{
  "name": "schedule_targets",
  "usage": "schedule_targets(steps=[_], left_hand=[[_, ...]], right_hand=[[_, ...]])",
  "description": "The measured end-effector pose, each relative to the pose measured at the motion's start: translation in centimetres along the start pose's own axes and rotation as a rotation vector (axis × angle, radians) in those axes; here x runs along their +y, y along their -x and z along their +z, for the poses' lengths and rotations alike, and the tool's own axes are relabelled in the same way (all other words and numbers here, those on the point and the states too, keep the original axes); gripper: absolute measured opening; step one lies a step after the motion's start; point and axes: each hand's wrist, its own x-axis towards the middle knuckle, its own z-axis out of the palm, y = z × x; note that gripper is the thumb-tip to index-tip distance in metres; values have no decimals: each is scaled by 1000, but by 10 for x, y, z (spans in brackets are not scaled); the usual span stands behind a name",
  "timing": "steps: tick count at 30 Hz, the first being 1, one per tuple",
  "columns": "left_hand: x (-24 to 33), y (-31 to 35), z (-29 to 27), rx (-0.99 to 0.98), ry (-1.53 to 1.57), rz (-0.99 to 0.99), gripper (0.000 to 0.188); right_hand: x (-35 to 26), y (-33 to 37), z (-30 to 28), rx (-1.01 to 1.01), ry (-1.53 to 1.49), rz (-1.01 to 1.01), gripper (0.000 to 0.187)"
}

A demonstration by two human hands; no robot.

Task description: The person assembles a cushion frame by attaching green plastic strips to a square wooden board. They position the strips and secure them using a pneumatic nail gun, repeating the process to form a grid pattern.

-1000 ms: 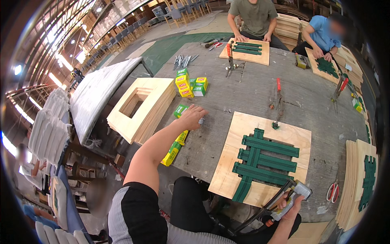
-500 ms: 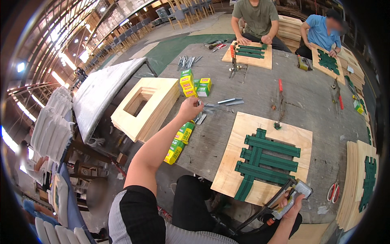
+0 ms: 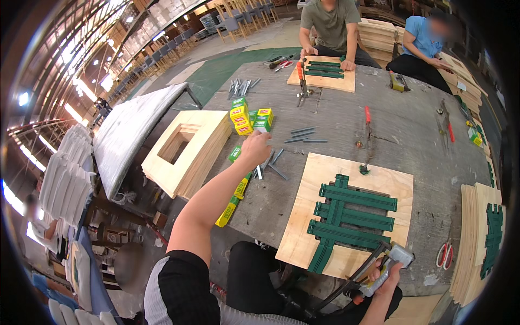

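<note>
My left hand [image 3: 255, 147] reaches out over the table, fingers curled together just in front of a green-and-yellow box [image 3: 264, 119]. What they pinch, if anything, is hidden. Strips of metal staples [image 3: 278, 172] lie scattered beside this hand. My right hand [image 3: 385, 277] grips a grey pneumatic staple gun [image 3: 400, 255] by its handle, its black nose over the near edge of a plywood panel [image 3: 296, 229]. Crossed dark green webbing straps [image 3: 355, 219] span the opening in that panel.
Several small boxes [image 3: 240, 119] stand near a stack of plywood frames [image 3: 162, 146] on the left. More staple strips [image 3: 309, 136] lie mid-table. Red-handled scissors [image 3: 444, 255] rest by stacked panels [image 3: 468, 244] on the right. Two people sit opposite, one holding a strapped panel [image 3: 325, 82].
My left hand has shifted slightly toward the boxes, uncovering staple strips. My right hand stays around the staple gun. The blue-shirted person's strapped panel is gone from their lap.
</note>
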Motion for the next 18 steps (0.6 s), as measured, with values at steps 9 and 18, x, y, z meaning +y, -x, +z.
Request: schedule_targets(steps=[9, 18], left_hand=[[59, -89, 87, -80, 15, 141, 78], [75, -111, 120, -148, -60, 179, 62]], right_hand=[[-7, 7, 9, 32, 157, 68, 90], [0, 9, -4, 85, 110, 86, 90]])
